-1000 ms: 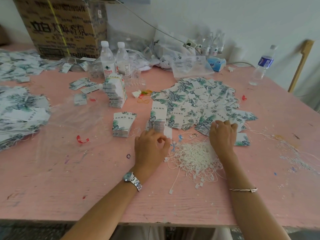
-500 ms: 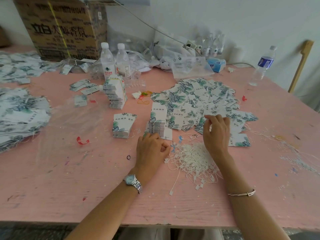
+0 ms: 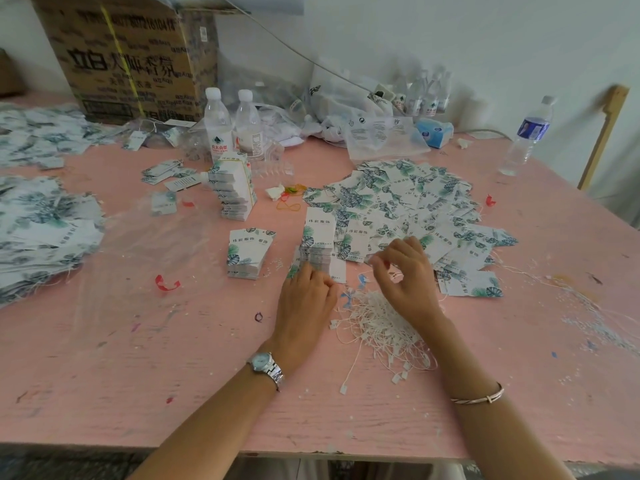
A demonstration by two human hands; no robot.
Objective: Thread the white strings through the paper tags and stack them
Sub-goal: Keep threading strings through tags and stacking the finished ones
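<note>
The work surface was a pink painted table (image 3: 138,375), scratched and spotted with paint, and it stood against a white wall (image 3: 450,36). A wooden bar (image 3: 604,133) leaned at the far right.

At the back left stood a cardboard box (image 3: 131,57), with two water bottles (image 3: 217,126) just in front of it and a third bottle (image 3: 528,136) alone at the right. Plastic bags (image 3: 381,133) and a blue tissue pack (image 3: 434,131) lay along the wall.

Loose paper tags (image 3: 408,202) with green leaves were spread in a wide fan behind the hands, and more lay in heaps (image 3: 41,230) at the left edge. Three neat stacks stood in the middle: a tall stack (image 3: 233,190), a low stack (image 3: 247,252) and a near stack (image 3: 317,247). The white strings (image 3: 381,327) lay in a tangled pile, partly hidden under the right wrist.

The hands were apart. The left hand (image 3: 306,299), with a watch (image 3: 265,365) on its wrist, had curled fingers touching the foot of the near stack; I cannot tell if it gripped it. The right hand (image 3: 407,271) hung above the strings with thumb and fingers bent close; whether it pinched something I cannot tell.

The box showed 立白, the red bottle label 农夫山泉, and the tags seemed to read 伟宸服饰.
</note>
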